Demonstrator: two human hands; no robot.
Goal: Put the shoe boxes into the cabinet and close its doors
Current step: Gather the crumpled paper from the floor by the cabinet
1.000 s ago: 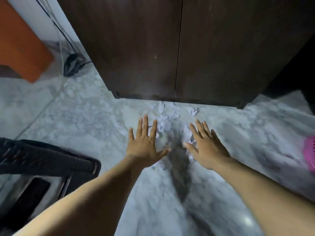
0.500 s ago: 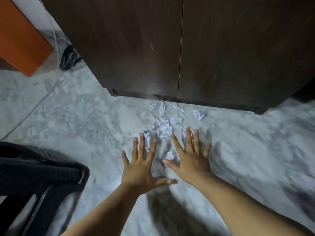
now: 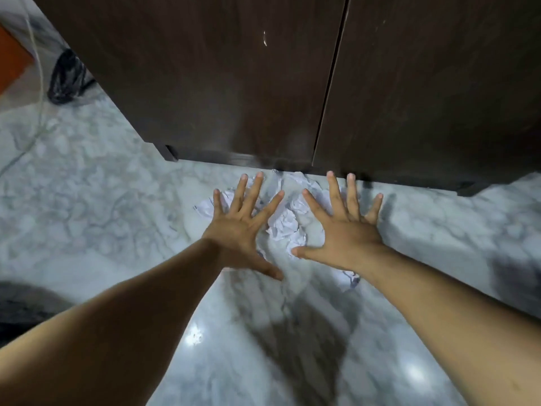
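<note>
Both hands reach forward, palms down, over the marble floor [image 3: 87,218] in front of a dark wooden cabinet [image 3: 222,83] whose two doors meet at a thin vertical seam and look shut. The left hand [image 3: 241,230] has its fingers [image 3: 251,194] spread wide apart and holds nothing; the right hand [image 3: 345,230] is the same, fingers [image 3: 336,194] fanned and empty, the tips close to the cabinet's bottom edge. Between and under the hands lie crumpled paper scraps [image 3: 285,227], scattered on the floor just beside the foot of the doors. No shoe boxes show anywhere in view, so whether they are already behind the doors cannot be told; with the doors shut, the task looks near its end or done. The doors look stiff and flat, with no handle visible, so any last push is best given with flat palms near the seam; opening them would probably mean hooking fingers at the lower edge or the seam. The paper is light and soft and would slide easily on the polished floor. At the far left a black bag [image 3: 67,80] and a thin cable [image 3: 38,83] lie by the cabinet's side
</note>
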